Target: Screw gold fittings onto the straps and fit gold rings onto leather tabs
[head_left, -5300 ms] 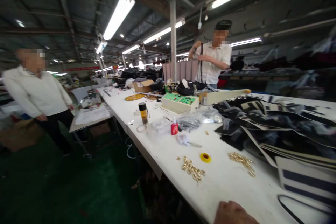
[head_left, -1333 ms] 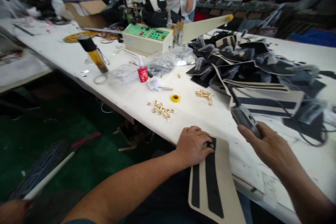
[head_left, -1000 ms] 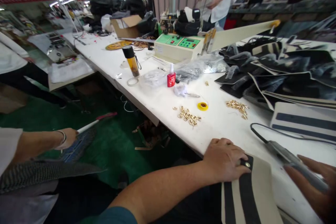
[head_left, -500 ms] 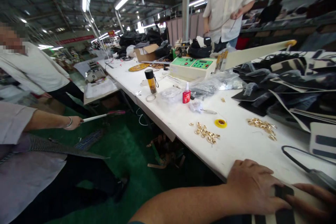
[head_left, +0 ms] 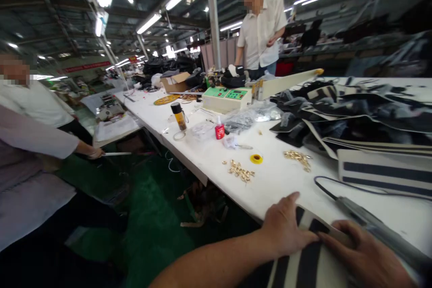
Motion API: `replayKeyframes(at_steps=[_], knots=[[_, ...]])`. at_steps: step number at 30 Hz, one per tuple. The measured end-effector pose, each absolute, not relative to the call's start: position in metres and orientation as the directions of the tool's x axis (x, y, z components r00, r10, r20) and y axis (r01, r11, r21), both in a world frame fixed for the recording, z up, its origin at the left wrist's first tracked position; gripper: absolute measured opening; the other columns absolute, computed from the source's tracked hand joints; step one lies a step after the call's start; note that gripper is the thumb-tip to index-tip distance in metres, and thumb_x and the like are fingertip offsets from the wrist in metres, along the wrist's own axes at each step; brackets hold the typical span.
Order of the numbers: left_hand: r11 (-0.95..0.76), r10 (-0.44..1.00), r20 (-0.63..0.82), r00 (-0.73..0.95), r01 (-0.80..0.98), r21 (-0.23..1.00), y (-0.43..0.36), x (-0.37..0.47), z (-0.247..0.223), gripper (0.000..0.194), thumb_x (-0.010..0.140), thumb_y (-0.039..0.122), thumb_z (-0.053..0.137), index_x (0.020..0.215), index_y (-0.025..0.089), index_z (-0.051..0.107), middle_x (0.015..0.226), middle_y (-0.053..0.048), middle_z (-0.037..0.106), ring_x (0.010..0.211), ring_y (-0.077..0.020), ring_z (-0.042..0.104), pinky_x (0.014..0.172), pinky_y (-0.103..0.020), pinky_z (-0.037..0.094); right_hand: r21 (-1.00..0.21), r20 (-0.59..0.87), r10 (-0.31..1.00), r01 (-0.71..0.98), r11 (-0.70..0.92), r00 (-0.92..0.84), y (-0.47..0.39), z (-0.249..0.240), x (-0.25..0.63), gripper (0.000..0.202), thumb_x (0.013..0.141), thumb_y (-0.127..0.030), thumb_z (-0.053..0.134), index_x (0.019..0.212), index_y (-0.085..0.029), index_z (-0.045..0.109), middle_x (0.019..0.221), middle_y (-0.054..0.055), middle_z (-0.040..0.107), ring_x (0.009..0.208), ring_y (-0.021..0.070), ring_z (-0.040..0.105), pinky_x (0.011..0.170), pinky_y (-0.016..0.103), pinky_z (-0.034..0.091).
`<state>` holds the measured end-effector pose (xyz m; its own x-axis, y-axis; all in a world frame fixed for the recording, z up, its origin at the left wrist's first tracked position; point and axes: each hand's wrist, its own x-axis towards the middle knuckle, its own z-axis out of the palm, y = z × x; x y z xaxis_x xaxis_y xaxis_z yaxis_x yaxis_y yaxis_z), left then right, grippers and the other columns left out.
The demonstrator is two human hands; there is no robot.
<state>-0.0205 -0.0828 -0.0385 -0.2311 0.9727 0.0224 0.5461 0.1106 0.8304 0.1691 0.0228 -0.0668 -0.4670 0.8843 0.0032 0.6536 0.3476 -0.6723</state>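
Bottle (head_left: 178, 118) standing on surface (head_left: 286, 185), ring (head_left: 179, 135) lying just before it; machine (head_left: 221, 102) sitting behind plastic bags (head_left: 239, 119); spool (head_left: 256, 159) lying between two clasp piles (head_left: 240, 172); panels (head_left: 384, 171) lying heaped at right.

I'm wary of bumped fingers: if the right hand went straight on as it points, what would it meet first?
Probably the left hand, whose thumb lies just ahead of the right hand; whether they touch is unclear.

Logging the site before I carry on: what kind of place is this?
Probably a bag or garment workshop: a long white table holds stacked black and cream pieces, small gold-coloured metal fittings and a control box with green panels.
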Motion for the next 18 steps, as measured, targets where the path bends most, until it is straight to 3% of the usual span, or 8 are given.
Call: replayKeyframes(at_steps=[1,3,5,6,8,10,18], knots=[[0.111,0.962,0.02,-0.271,0.46,0.881,-0.086,-0.016,-0.038,0.11,0.069,0.041,0.09,0.161,0.017,0.034,0.149,-0.018,0.057,0.133,-0.0356,0.058,0.115,-0.05,0.048,-0.709,-0.055,0.879,0.638,0.3,-0.474,0.01,-0.055,0.171,0.032,0.08,-0.06,0.069,0.09,-0.029,0.068,0.078,0.008,0.073,0.065,0.0259,0.067,0.062,0.039,0.046],[0.17,0.938,-0.052,-0.343,0.324,0.931,-0.091,-0.01,-0.038,0.109,0.068,0.031,0.089,0.16,0.019,0.034,0.124,-0.011,0.071,0.11,-0.0289,0.067,0.099,-0.043,0.055,-0.763,-0.012,0.883,0.576,0.295,-0.468,-0.011,-0.037,0.171,0.028,0.08,-0.053,0.067,0.086,-0.026,0.064,0.075,0.004,0.07,0.07,0.0254,0.065,0.066,0.037,0.046],[0.19,0.935,-0.09,-0.342,0.27,0.944,-0.092,-0.011,-0.04,0.099,0.071,0.027,0.084,0.158,0.017,0.037,0.102,-0.005,0.073,0.09,-0.0232,0.067,0.087,-0.038,0.055,-0.805,0.029,0.895,0.52,0.285,-0.446,-0.023,-0.033,0.169,0.022,0.081,-0.045,0.069,0.086,-0.025,0.061,0.073,0.0,0.065,0.069,0.0222,0.061,0.065,0.033,0.044],[0.185,0.945,-0.099,-0.311,0.261,0.947,-0.092,-0.013,-0.042,0.088,0.072,0.026,0.083,0.151,0.016,0.046,0.099,-0.004,0.073,0.089,-0.0225,0.066,0.085,-0.036,0.054,-0.829,0.025,0.9,0.494,0.262,-0.435,-0.026,-0.035,0.169,0.021,0.082,-0.042,0.07,0.085,-0.024,0.06,0.071,-0.002,0.062,0.067,0.0203,0.059,0.063,0.031,0.043],[0.182,0.968,-0.127,-0.217,0.253,0.95,-0.091,-0.018,-0.044,0.046,0.072,0.029,0.081,0.116,0.016,0.07,0.089,-0.002,0.073,0.082,-0.0208,0.065,0.078,-0.032,0.051,-0.869,0.018,0.905,0.442,0.225,-0.425,-0.031,-0.042,0.172,0.019,0.084,-0.038,0.071,0.085,-0.023,0.06,0.067,-0.004,0.059,0.063,0.0176,0.055,0.06,0.028,0.041],[0.188,0.977,-0.157,-0.141,0.244,0.951,-0.092,-0.022,-0.043,0.027,0.074,0.033,0.08,0.093,0.016,0.073,0.081,-0.001,0.072,0.076,-0.0192,0.063,0.071,-0.029,0.048,-0.891,0.053,0.904,0.388,0.234,-0.425,-0.036,-0.049,0.176,0.017,0.086,-0.034,0.072,0.085,-0.023,0.06,0.068,-0.004,0.059,0.063,0.0164,0.054,0.06,0.027,0.041],[0.209,0.978,-0.203,-0.05,0.214,0.954,-0.101,-0.026,-0.046,0.023,0.076,0.031,0.08,0.095,0.019,0.076,0.082,0.002,0.074,0.078,-0.0167,0.065,0.074,-0.026,0.049,-0.842,0.339,0.829,0.25,0.478,-0.444,-0.049,-0.067,0.183,0.015,0.091,-0.022,0.076,0.084,-0.022,0.063,0.08,-0.001,0.066,0.073,0.016,0.062,0.067,0.027,0.045]])
